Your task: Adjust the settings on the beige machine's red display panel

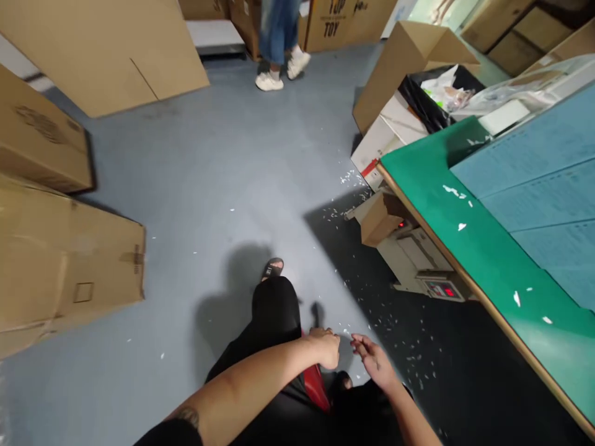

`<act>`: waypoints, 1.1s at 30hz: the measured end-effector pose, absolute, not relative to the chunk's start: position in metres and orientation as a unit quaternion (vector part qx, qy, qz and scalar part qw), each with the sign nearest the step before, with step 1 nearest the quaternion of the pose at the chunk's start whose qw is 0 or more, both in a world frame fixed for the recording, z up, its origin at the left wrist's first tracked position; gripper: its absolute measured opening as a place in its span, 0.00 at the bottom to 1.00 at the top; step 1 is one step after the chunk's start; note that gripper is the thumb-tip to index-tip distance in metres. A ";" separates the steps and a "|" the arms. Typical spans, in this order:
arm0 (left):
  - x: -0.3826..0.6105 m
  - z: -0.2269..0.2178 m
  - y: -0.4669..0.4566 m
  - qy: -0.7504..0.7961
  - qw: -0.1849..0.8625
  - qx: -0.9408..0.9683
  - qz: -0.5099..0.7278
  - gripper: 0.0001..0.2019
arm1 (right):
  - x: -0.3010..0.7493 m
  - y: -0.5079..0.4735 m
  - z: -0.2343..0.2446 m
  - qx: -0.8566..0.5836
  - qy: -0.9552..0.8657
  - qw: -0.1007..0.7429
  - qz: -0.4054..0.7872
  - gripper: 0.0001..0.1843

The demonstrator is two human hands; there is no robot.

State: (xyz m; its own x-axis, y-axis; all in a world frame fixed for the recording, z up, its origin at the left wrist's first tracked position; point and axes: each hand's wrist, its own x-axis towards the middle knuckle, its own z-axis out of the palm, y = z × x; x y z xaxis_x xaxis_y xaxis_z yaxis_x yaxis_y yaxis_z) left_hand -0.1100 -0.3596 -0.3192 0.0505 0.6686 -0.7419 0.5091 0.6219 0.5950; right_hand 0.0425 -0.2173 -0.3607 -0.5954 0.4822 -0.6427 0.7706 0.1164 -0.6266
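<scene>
My left hand (326,347) is curled closed low in the view, above my black-trousered legs (274,316) and a red object (317,385) between them. What the fingers hold, if anything, I cannot make out. My right hand (369,359) sits just right of it, fingers loosely bent and apart, holding nothing visible. The two hands nearly touch. One foot in a black sandal (272,268) rests on the grey floor (223,186).
A green-topped table (446,229) with blue sheets (539,179) stands at the right. Beneath it are a machine with a red display (439,288) and small boxes. Large cardboard cartons (69,266) line the left. Another person's legs (279,37) stand at the back. White scraps litter the floor.
</scene>
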 end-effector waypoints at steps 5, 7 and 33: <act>-0.080 -0.353 -0.374 0.644 0.618 0.447 0.056 0.17 | 0.058 -0.183 -0.393 0.525 0.676 0.124 -0.503 0.24; -0.081 -0.364 -0.364 0.638 0.619 0.453 0.062 0.18 | 0.055 -0.160 -0.405 0.552 0.657 0.105 -0.503 0.24; -0.089 -0.369 -0.264 0.612 0.554 0.564 -0.016 0.34 | -0.020 0.083 -0.468 0.577 0.335 -0.276 -0.692 0.13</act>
State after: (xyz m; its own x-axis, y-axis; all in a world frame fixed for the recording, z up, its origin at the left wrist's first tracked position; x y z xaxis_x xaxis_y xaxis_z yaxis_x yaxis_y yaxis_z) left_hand -0.0888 -0.2643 -0.3692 0.2509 0.6731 -0.6956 0.7082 0.3623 0.6060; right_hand -0.0197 0.0829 -0.4680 -0.1811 0.7681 -0.6141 0.0050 -0.6237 -0.7816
